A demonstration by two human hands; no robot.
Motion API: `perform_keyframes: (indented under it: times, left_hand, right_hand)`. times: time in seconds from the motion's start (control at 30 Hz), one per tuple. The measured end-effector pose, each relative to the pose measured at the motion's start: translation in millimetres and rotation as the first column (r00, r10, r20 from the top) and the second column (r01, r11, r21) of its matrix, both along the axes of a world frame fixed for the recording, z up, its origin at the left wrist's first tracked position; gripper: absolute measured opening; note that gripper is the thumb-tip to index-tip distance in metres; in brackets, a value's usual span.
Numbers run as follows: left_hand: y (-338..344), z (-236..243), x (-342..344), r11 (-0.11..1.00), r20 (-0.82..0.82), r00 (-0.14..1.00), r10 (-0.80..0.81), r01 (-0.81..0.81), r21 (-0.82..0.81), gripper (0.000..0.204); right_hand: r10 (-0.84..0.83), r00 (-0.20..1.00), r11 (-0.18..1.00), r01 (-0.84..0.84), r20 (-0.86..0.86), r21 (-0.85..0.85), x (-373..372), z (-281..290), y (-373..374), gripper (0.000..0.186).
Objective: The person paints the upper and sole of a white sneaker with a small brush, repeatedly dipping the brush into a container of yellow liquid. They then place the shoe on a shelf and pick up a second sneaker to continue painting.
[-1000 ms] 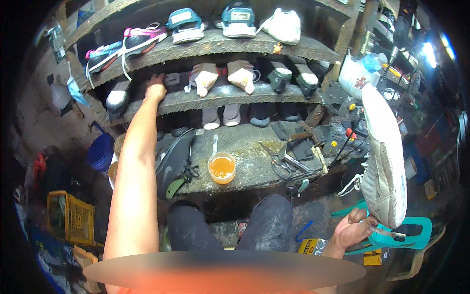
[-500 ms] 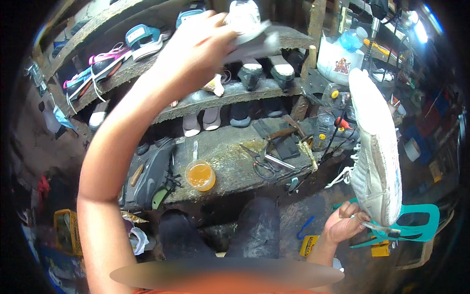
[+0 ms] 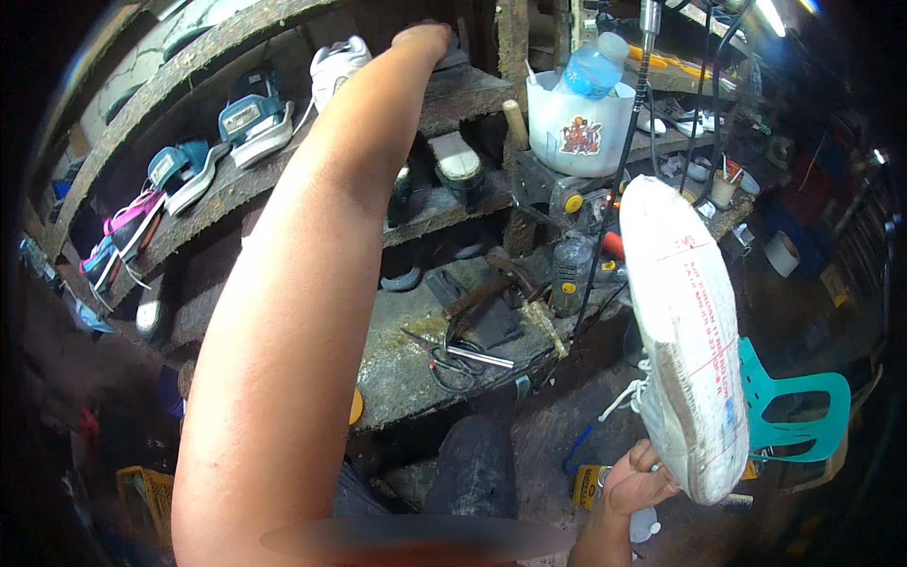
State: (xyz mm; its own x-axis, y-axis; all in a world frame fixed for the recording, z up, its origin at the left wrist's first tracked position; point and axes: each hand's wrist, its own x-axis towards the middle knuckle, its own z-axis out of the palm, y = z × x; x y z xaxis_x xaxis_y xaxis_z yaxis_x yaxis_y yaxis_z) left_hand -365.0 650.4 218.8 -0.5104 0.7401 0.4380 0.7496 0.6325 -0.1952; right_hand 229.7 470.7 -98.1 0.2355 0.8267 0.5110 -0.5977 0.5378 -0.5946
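Observation:
My right hand (image 3: 642, 482) grips a white shoe (image 3: 690, 331) by its heel, toe pointing up. The shoe's pale underside, marked with red print and lines, faces me, and a white lace hangs from its left side. A small piece (image 3: 737, 500) sticks out by the heel; it is too small to make out. Stretched far forward, my left hand (image 3: 425, 40) is at the upper shelf (image 3: 472, 93) beside a grey item (image 3: 456, 52). Its fingers are mostly hidden, so what they hold does not show. A white sneaker (image 3: 337, 71) stands left of that hand.
On the low bench (image 3: 402, 383) lie scissors (image 3: 453, 364) and a hammer (image 3: 505, 283). My left arm mostly covers a cup of orange liquid (image 3: 356, 406). Sandals (image 3: 255, 128) line the shelves. Right are a white bucket (image 3: 578, 123), hanging cables and a green chair (image 3: 803, 416).
My left hand has gone from holding a blurred pale item in front of the shelves to reaching deep onto the upper shelf. The white shoe has dropped lower and turned its underside toward me.

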Motion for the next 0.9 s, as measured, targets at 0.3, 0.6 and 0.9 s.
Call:
perform_keyframes:
  times: [0.3,0.6,0.9]
  left_hand:
    - [-94,33,98,0.993,-0.044,0.992,-0.115,0.116,0.016,0.028]
    - [-387,-48,184,0.835,-0.113,0.924,-0.365,0.378,0.399,0.033]
    - [-590,-161,258,0.926,0.404,0.887,-0.222,0.062,0.372,0.039]
  right_hand:
    - [0.124,0.961,0.977,-0.161,-0.248,-0.137,-41,-11,-4,0.016]
    - [0.046,0.983,0.979,-0.079,0.178,0.186,-255,136,70,0.034]
    - [-0.144,0.949,0.951,0.054,0.281,0.304,-397,225,122,0.047]
